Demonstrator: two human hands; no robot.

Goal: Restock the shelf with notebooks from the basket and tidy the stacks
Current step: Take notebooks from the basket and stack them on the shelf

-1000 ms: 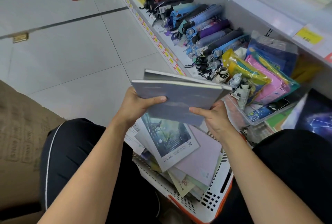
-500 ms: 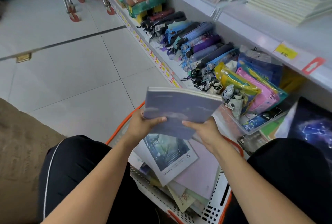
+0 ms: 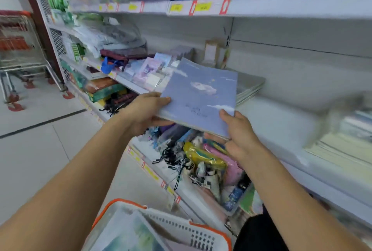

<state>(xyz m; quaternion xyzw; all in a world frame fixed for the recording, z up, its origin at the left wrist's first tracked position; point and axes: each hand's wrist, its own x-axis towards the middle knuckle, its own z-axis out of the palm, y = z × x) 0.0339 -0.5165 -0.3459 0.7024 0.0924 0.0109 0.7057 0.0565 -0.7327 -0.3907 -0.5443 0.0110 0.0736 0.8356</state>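
Observation:
A thin stack of pale blue notebooks with cloud covers (image 3: 201, 95) is held up at the height of the middle shelf (image 3: 281, 121). My left hand (image 3: 145, 111) grips the stack's near-left corner, and my right hand (image 3: 239, 134) holds its near-right corner from below. The far edge of the held notebooks overlaps a low stack of similar notebooks (image 3: 249, 87) lying on the shelf. The white basket with an orange rim (image 3: 193, 228) sits at the bottom, with a green-and-white notebook (image 3: 132, 236) showing inside it.
A taller pile of pale notebooks (image 3: 346, 146) lies on the same shelf at the right. Small stationery packs (image 3: 149, 71) stand left of the low stack. Umbrellas and coloured pouches (image 3: 203, 160) fill the bottom shelf. A shopping trolley (image 3: 20, 53) stands far left on the tiled floor.
Both hands have lifted the blue notebooks from above the basket up to the middle shelf. The view has tilted upward, so the basket now lies at the bottom edge.

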